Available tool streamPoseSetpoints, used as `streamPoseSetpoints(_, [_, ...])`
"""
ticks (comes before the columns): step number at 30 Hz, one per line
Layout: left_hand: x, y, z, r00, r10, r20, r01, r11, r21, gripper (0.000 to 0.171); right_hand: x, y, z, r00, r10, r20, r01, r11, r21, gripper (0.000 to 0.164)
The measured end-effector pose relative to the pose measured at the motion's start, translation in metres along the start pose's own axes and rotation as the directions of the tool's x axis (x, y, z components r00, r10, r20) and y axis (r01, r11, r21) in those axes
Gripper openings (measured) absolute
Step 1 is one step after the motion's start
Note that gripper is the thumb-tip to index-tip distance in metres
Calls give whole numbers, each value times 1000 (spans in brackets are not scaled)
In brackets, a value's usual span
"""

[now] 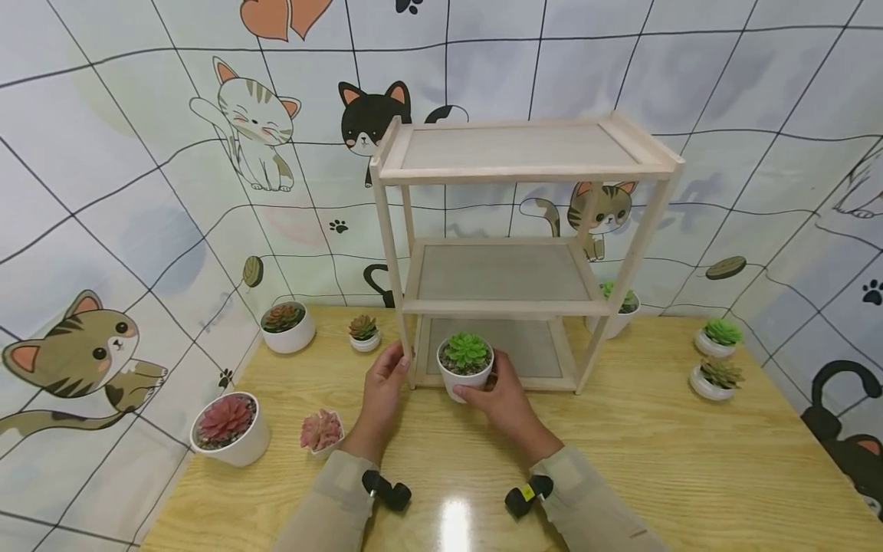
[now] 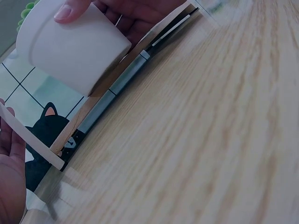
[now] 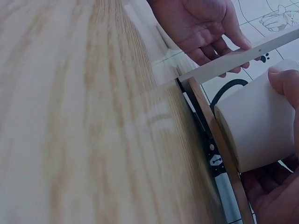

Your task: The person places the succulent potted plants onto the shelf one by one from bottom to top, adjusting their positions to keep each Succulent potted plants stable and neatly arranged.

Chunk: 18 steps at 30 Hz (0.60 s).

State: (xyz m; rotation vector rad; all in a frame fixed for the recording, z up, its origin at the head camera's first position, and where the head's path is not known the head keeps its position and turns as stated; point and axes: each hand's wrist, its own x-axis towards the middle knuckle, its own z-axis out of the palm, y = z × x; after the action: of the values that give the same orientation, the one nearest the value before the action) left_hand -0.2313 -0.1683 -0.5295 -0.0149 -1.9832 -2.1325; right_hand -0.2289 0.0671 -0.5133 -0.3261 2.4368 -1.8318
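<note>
So your right hand [image 1: 507,395] has the white pot with the bright green succulent [image 1: 467,376] in a pinch, thumb on the near side, fingers round the side and back. The pot is pretty much upright at the front of the bottom tier [image 1: 527,349] of the wooden rack [image 1: 510,272]; I can't tell if its base touches the front rail [image 1: 545,383] or hangs just over it. Your left hand [image 1: 385,383] grips the left front post [image 1: 391,253] low down, thumb in front, fingers behind.

Off to your left there's a dark red rosette in a pot [image 1: 237,448], a small pink plant [image 1: 320,431] nearer your wrist, then a reddish-green one [image 1: 290,335] and a tiny orange-tipped one [image 1: 364,337] further back. On the right, a leafy green pot [image 1: 624,318] is partly hidden by the right front post [image 1: 638,245], and two small potted plants [image 1: 715,379] stand side by side on the wood-grain table [image 1: 690,460]
</note>
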Motion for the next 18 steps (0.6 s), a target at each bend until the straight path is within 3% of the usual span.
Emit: streamPoseSetpoints(18, [-1,3,1,1000,-7,-1,7,1000,-5,40,7,-1,4,999,-5,-44,6,1000,24,93])
